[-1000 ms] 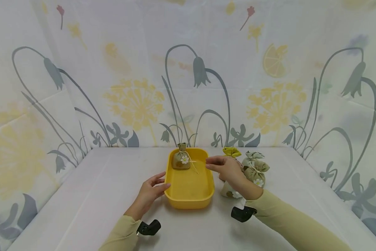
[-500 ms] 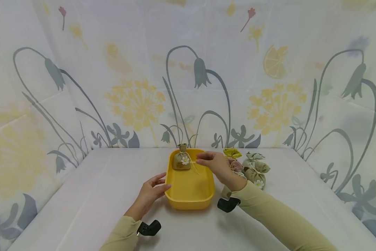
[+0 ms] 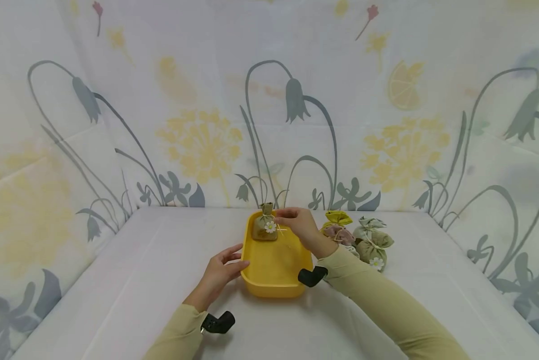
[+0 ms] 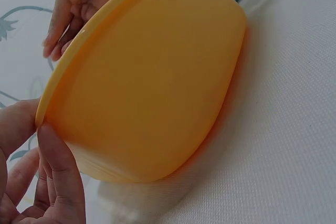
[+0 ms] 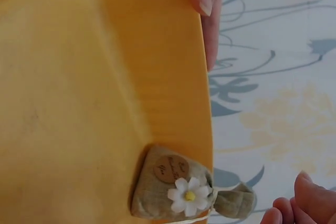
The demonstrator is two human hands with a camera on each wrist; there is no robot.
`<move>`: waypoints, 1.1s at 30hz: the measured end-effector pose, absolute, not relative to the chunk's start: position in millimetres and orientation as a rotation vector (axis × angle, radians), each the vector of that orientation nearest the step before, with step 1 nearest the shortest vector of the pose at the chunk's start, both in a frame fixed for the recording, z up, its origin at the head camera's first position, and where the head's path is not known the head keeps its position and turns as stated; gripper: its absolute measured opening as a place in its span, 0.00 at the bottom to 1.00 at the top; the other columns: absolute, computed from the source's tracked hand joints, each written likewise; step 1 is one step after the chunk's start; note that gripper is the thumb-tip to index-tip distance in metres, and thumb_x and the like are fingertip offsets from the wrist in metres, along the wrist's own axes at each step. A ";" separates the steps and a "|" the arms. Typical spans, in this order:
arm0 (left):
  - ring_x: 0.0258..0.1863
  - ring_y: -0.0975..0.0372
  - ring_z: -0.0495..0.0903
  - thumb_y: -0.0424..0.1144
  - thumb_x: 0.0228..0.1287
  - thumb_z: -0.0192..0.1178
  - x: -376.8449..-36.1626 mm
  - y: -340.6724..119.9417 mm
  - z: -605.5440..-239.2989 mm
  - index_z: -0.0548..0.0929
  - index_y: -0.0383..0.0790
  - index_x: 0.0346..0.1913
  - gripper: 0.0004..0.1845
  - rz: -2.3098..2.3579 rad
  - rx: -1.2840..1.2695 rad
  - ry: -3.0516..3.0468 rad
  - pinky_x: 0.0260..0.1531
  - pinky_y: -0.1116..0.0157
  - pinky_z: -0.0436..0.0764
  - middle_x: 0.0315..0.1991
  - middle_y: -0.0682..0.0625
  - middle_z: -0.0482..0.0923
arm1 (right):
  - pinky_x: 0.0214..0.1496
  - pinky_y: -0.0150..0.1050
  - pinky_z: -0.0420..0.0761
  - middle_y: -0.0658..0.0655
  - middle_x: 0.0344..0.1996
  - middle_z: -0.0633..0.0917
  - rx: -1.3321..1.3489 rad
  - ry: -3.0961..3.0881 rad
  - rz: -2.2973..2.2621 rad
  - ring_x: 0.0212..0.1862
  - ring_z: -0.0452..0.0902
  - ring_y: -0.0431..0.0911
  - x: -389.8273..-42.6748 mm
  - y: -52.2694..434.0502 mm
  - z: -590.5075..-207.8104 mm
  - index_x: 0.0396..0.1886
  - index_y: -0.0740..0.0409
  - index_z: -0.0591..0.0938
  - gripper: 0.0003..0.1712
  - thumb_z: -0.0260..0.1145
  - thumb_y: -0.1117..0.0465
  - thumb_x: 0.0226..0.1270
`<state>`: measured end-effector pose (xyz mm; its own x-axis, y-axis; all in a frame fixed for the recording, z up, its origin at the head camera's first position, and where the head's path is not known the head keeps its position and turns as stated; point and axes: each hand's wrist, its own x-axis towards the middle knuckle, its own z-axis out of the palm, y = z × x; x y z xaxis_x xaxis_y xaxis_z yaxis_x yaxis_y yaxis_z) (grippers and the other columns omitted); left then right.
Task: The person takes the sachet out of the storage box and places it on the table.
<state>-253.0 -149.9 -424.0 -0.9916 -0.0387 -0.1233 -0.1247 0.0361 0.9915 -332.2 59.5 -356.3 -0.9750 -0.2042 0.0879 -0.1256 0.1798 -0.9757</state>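
A yellow plastic tub stands on the table. My left hand grips its left rim, thumb inside the wall and fingers outside. At the tub's far left corner sits a small olive-green cloth sachet, tied at the neck with a cord and decorated with a white flower and a round brown label. My right hand reaches over the far right part of the tub, fingertips close beside the sachet's neck. In the right wrist view, a gap shows between those fingers and the sachet's tied top.
Right of the tub, several more sachets stand grouped: a yellow-green one, a mauve one, a pale green one and a tan one with a white flower. A flower-printed cloth hangs behind the white table.
My right hand has moved left from beside the sachet group, over the tub to the olive-green sachet's neck. The left hand keeps its hold on the rim. The head view has shifted slightly.
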 end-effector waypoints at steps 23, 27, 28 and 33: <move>0.38 0.60 0.78 0.33 0.57 0.65 -247.5 -151.4 -415.5 0.68 0.33 0.64 0.31 2.158 -0.087 2.175 0.43 0.61 0.81 0.53 0.34 0.69 | 0.57 0.44 0.73 0.66 0.51 0.76 -0.262 2.469 -1.819 0.55 0.71 0.57 -377.8 33.2 -360.7 0.57 0.70 0.74 0.25 0.66 0.68 0.59; 0.38 0.60 0.78 0.34 0.56 0.66 -249.9 -151.7 -417.4 0.69 0.34 0.64 0.32 2.164 -0.105 2.175 0.43 0.61 0.80 0.53 0.34 0.69 | 0.57 0.44 0.73 0.68 0.53 0.75 -0.274 2.454 -1.792 0.56 0.71 0.57 -377.0 26.1 -360.7 0.59 0.71 0.71 0.28 0.66 0.68 0.60; 0.38 0.59 0.78 0.34 0.55 0.67 -251.5 -152.0 -420.1 0.70 0.35 0.64 0.32 2.165 -0.115 2.178 0.43 0.61 0.80 0.53 0.34 0.69 | 0.57 0.45 0.73 0.68 0.54 0.75 -0.282 2.446 -1.775 0.56 0.70 0.57 -376.8 25.0 -361.9 0.60 0.71 0.69 0.29 0.65 0.68 0.60; 0.38 0.59 0.78 0.34 0.56 0.67 -252.3 -151.2 -421.0 0.71 0.36 0.63 0.30 2.168 -0.133 2.183 0.43 0.62 0.81 0.51 0.36 0.70 | 0.54 0.44 0.75 0.67 0.53 0.75 -0.282 2.458 -1.652 0.53 0.73 0.56 -373.5 20.2 -365.8 0.61 0.68 0.70 0.28 0.65 0.64 0.62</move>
<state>-252.3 -151.2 -421.0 -0.9943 -0.0175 -0.1048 -0.1050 0.0062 0.9945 -373.5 20.2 -365.8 -0.9682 -0.2479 -0.0325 -0.0636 0.3699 -0.9269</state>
